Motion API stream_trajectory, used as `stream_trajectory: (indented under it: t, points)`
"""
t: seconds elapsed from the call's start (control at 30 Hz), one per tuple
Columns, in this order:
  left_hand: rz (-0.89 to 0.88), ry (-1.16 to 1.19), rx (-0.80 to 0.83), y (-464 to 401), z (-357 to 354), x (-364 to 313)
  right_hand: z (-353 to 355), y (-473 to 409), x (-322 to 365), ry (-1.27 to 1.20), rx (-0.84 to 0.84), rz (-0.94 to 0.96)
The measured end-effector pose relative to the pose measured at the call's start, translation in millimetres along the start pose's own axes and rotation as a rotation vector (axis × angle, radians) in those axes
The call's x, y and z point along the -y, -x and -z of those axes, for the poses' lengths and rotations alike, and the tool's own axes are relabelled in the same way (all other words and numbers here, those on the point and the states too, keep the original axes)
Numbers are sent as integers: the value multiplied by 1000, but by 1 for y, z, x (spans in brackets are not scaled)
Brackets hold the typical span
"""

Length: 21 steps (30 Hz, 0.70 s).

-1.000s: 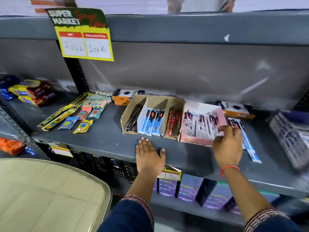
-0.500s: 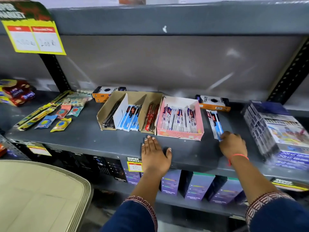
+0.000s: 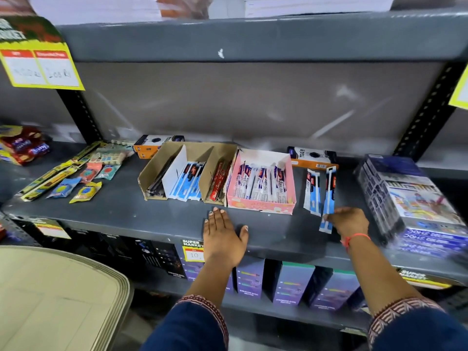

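My left hand (image 3: 222, 236) lies flat, fingers straight, on the grey shelf (image 3: 152, 219) just in front of the pink box of pen packets (image 3: 262, 188). My right hand (image 3: 350, 221) pinches the near end of a blue pen packet (image 3: 328, 198) lying on the shelf right of the pink box. A second loose pen packet (image 3: 312, 191) lies beside it. Left of the pink box stands a brown cardboard tray (image 3: 187, 171) with dark, blue and red pen packets in its compartments.
A stack of shrink-wrapped boxes (image 3: 415, 198) sits at the right. Two orange-and-black boxes (image 3: 314, 157) (image 3: 154, 144) stand behind the trays. Small sachets and strips (image 3: 73, 178) lie at the left. Purple boxes (image 3: 291, 285) fill the lower shelf. A beige ribbed surface (image 3: 55, 300) is at lower left.
My right hand left the pink box, came down to the shelf's right part and took hold of the blue pen packet's near end. The left hand stayed flat on the shelf.
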State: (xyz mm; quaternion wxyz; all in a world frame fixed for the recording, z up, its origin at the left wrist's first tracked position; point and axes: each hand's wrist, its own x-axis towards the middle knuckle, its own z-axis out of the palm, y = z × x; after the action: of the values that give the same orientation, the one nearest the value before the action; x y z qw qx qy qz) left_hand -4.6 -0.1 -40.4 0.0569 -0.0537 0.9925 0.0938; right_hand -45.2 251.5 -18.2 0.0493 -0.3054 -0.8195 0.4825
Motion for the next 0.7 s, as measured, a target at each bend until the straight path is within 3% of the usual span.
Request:
stream_trajectory:
  t: [0.13,0.27,0.43,0.7]
  points:
    - [-1,-18,8,0,1,0,2,8,-1,-369,-17,-67]
    - [-10,-20,7,1,2,0,-3,42,17,-624,191,42]
    - [-24,-8,12,0,2,1,-28,92,42,-682,474,144]
    - [-58,15,22,-2,0,8,-58,127,63,-632,545,231]
